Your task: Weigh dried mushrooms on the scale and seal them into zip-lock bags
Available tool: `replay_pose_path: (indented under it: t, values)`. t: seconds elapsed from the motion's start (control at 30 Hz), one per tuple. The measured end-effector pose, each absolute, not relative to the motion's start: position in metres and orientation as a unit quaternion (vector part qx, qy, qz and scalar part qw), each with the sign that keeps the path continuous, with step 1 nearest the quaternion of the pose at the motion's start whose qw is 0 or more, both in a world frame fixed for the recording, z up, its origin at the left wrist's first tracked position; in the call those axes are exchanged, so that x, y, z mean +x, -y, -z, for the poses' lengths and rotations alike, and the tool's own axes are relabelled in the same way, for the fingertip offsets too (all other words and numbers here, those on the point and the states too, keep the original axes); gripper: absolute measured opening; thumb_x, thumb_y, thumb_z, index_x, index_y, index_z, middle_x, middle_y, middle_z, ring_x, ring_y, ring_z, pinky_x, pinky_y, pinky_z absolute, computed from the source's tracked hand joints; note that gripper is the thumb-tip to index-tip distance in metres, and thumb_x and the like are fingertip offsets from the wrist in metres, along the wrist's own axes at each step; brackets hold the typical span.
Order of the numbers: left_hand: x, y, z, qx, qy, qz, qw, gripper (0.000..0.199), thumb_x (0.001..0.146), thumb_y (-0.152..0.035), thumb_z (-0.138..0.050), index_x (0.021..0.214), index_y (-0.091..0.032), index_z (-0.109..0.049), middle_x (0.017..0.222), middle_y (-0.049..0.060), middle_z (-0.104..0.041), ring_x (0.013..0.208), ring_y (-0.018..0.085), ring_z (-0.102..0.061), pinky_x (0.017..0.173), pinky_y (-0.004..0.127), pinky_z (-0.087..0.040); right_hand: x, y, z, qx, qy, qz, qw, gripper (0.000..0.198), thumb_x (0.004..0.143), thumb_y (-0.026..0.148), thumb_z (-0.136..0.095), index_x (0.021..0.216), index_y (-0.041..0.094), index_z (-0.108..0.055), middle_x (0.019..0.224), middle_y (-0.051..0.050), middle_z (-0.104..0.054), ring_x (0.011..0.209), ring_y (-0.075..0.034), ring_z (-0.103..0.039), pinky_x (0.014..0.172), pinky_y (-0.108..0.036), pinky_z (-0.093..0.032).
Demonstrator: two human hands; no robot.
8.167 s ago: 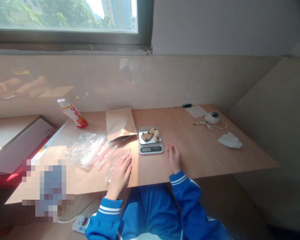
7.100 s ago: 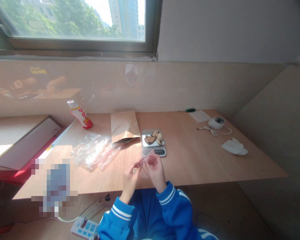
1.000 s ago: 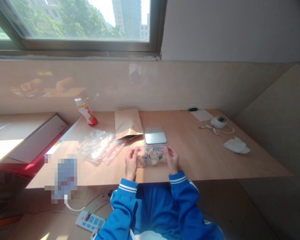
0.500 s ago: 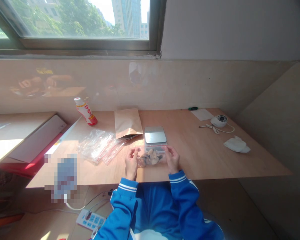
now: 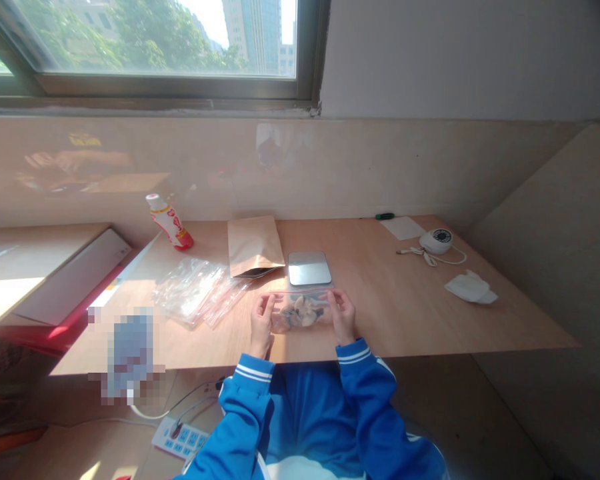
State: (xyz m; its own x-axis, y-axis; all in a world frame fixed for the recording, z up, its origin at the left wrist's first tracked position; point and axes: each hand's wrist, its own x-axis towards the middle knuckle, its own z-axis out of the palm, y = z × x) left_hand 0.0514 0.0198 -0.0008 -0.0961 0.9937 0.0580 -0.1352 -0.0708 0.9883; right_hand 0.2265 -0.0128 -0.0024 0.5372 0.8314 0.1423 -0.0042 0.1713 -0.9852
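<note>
Between my hands is a clear zip bag (image 5: 303, 312) with a pink strip along its top edge. Pale and dark dried pieces, whose kind I cannot make out, lie inside it. My left hand (image 5: 261, 323) pinches the bag's upper left corner. At the upper right corner, my right hand (image 5: 342, 315) grips it between thumb and fingers. Just beyond the bag sits a small flat scale (image 5: 309, 268) with a silver plate. A brown paper pouch (image 5: 254, 245) lies to the scale's left, its mouth partly open toward me.
Several flat clear zip bags (image 5: 195, 290) are spread left of my hands, before a red and white bottle (image 5: 170, 223). At right are a white dome camera (image 5: 436, 241) with its cable, a crumpled white tissue (image 5: 471, 288), white paper (image 5: 403, 228) and a green-handled tool (image 5: 385, 216).
Both hands still hold the bag by its top corners. The bag's contents look slightly shifted, and the whole view has moved a little.
</note>
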Motion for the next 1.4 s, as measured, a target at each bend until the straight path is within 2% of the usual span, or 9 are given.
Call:
replay_pose_path:
  t: [0.13, 0.3, 0.6, 0.93, 1.23, 1.4]
  values:
    - [0.052, -0.019, -0.003, 0.438, -0.461, -0.581, 0.507, 0.026, 0.071, -0.038, -0.070, 0.080, -0.015, -0.062, 0.082, 0.006, -0.069, 0.082, 0.018, -0.065, 0.077, 0.029, -0.049, 0.227, 0.012, 0.004, -0.547, 0.389, -0.360, 0.648, 0.040, 0.078, 0.046, -0.063, 0.105, 0.017, -0.060, 0.074, -0.004, -0.070, 0.076, -0.021, -0.067, 0.073, -0.035, -0.052]
    - [0.052, -0.019, -0.004, 0.420, -0.458, -0.592, 0.514, 0.023, 0.069, -0.034, -0.071, 0.079, -0.015, -0.063, 0.079, 0.004, -0.068, 0.080, 0.017, -0.065, 0.077, 0.029, -0.049, 0.227, 0.011, 0.013, -0.578, 0.415, -0.327, 0.622, 0.034, 0.077, 0.048, -0.062, 0.090, 0.017, -0.067, 0.078, -0.005, -0.070, 0.078, -0.021, -0.066, 0.073, -0.036, -0.052]
    - [0.050, -0.021, -0.005, 0.425, -0.457, -0.576, 0.528, 0.022, 0.069, -0.034, -0.071, 0.078, -0.014, -0.067, 0.081, 0.006, -0.069, 0.082, 0.018, -0.064, 0.077, 0.029, -0.049, 0.227, 0.009, 0.020, -0.595, 0.405, -0.290, 0.631, 0.031, 0.075, 0.045, -0.064, 0.086, 0.017, -0.069, 0.082, -0.005, -0.067, 0.079, -0.019, -0.062, 0.073, -0.033, -0.050]
    - [0.056, -0.024, -0.006, 0.417, -0.458, -0.563, 0.548, 0.026, 0.066, -0.034, -0.073, 0.080, -0.013, -0.066, 0.079, 0.007, -0.070, 0.076, 0.018, -0.065, 0.065, 0.026, -0.050, 0.226, 0.007, 0.013, -0.636, 0.398, -0.200, 0.631, 0.026, 0.074, 0.042, -0.065, 0.079, 0.018, -0.069, 0.077, -0.003, -0.059, 0.068, -0.015, -0.052, 0.066, -0.029, -0.046]
    - [0.060, -0.032, -0.002, 0.429, -0.409, -0.568, 0.572, 0.027, 0.071, -0.037, -0.070, 0.086, -0.016, -0.064, 0.080, 0.004, -0.069, 0.081, 0.018, -0.066, 0.075, 0.031, -0.052, 0.213, 0.000, 0.008, -0.533, 0.347, -0.329, 0.697, 0.028, 0.075, 0.045, -0.065, 0.080, 0.019, -0.062, 0.073, -0.002, -0.067, 0.072, -0.017, -0.061, 0.070, -0.030, -0.049]
    - [0.059, -0.034, 0.006, 0.445, -0.404, -0.568, 0.562, 0.025, 0.067, -0.034, -0.074, 0.083, -0.015, -0.068, 0.081, 0.005, -0.069, 0.079, 0.017, -0.065, 0.074, 0.029, -0.051, 0.210, -0.001, 0.010, -0.527, 0.341, -0.367, 0.687, 0.036, 0.069, 0.043, -0.071, 0.094, 0.018, -0.067, 0.079, -0.003, -0.069, 0.075, -0.018, -0.064, 0.073, -0.033, -0.051]
